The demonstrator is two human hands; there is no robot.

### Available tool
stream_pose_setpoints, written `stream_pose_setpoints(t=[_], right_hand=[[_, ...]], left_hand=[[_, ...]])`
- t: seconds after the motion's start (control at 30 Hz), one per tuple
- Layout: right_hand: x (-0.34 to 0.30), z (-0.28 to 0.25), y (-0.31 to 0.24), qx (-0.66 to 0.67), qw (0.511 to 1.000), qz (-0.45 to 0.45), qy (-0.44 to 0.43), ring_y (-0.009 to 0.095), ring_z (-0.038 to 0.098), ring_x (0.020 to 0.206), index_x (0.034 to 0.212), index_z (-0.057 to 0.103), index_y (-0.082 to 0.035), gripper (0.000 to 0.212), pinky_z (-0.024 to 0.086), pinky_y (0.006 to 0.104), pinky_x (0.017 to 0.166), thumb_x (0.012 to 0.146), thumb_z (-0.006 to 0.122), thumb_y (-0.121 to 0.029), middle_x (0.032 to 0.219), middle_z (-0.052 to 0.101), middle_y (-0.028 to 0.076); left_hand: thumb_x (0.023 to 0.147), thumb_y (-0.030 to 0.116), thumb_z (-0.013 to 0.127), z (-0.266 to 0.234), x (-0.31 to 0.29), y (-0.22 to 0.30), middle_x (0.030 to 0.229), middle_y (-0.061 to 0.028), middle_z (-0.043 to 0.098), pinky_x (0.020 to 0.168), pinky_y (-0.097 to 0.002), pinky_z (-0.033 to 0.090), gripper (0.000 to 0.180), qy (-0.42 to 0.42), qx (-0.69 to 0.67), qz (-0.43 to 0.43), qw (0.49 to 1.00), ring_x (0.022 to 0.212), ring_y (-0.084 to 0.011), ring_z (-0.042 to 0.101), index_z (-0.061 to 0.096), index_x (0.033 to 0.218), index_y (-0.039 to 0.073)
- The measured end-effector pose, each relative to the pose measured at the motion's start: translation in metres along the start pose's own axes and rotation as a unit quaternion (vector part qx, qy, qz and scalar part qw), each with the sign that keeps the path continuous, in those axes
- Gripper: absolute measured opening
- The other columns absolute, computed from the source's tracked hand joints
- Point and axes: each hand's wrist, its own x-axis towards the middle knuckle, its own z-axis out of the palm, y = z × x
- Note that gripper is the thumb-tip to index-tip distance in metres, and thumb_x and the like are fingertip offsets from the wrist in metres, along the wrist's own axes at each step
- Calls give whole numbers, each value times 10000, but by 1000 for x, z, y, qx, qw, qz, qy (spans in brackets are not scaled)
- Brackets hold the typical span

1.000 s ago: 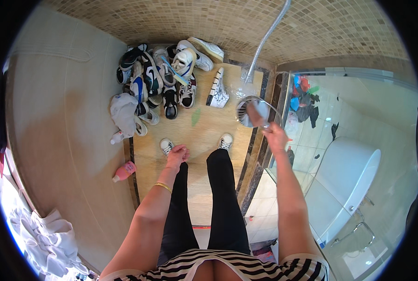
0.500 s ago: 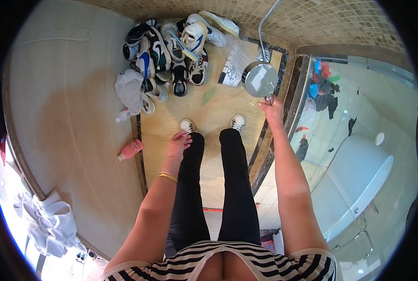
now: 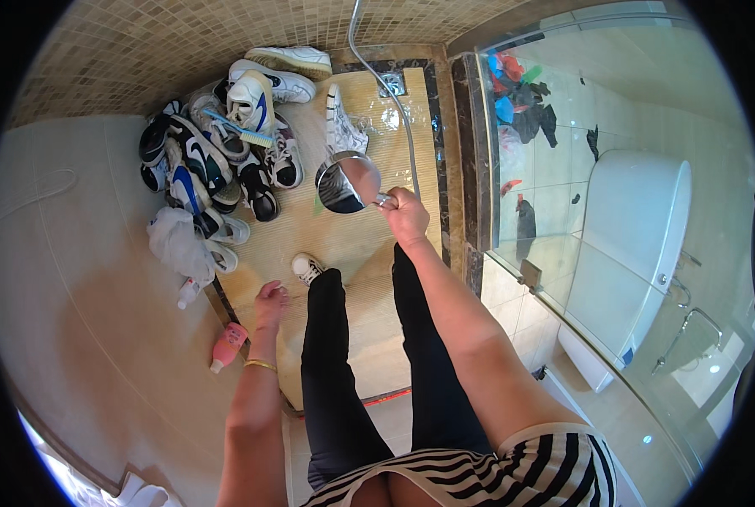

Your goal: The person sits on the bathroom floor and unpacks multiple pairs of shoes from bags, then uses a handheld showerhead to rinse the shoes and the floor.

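My right hand [image 3: 406,216] is wrapped round the handle of a chrome shower head [image 3: 348,182] with a wide round head. A silver hose [image 3: 408,135] runs from it toward the top. Just beyond the head, a white shoe with a black-and-white sole [image 3: 342,125] lies on its side on the wet, ribbed yellowish floor [image 3: 369,253]. My left hand [image 3: 272,305], with a gold bangle on the wrist, hangs beside my left leg; its fingers are loosely curled in and no object shows in them. Past it, several sneakers [image 3: 200,160] are heaped against the wall, a light-blue brush [image 3: 240,128] on top.
A white plastic bag [image 3: 177,241], a small white bottle [image 3: 189,292] and a pink bottle [image 3: 228,346] sit along the left edge. A square floor drain [image 3: 391,84] is at the far right corner. Beyond the glass panel are a white bathtub [image 3: 635,245] and scattered coloured bags [image 3: 525,114].
My view has turned to the right. The shower head has shifted left, nearer the shoe heap, and tilted. My left hand has moved out to the left, away from my leg.
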Motion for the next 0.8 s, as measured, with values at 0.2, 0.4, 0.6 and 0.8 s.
stream_pose_setpoints(t=[0.2, 0.4, 0.6, 0.8], right_hand=[[50, 54, 63, 18, 999, 34, 20, 320, 706, 832, 932, 718, -127, 223, 551, 445, 751, 789, 844, -243, 883, 732, 77], [159, 60, 120, -17, 997, 69, -19, 257, 682, 722, 831, 669, -112, 211, 520, 409, 709, 778, 838, -226, 765, 712, 60], [294, 51, 151, 37, 985, 7, -170, 145, 640, 703, 783, 628, -90, 254, 504, 357, 687, 706, 869, -96, 724, 663, 5], [360, 65, 100, 85, 960, -52, -262, 166, 631, 631, 788, 596, -17, 303, 498, 321, 590, 661, 858, 70, 732, 650, 68]], left_hand=[[946, 58, 686, 67, 105, 28, 1055, -116, 735, 832, -337, 569, 368, 19, 186, 197, 962, 919, -227, 709, 669, 1312, 34], [861, 151, 759, 222, 222, 72, 1469, -269, 497, 1111, -461, 461, 693, 80, 430, 356, 826, 1363, -435, 495, 510, 1507, 115], [841, 415, 814, 341, 266, 139, 1708, -299, 64, 1154, -743, 238, 985, 88, 527, 429, 729, 1573, -494, 103, 306, 1646, 160], [832, 342, 781, 356, 350, 163, 1717, -302, 54, 1068, -873, 174, 873, 204, 517, 455, 696, 1590, -518, 18, 400, 1594, 150]])
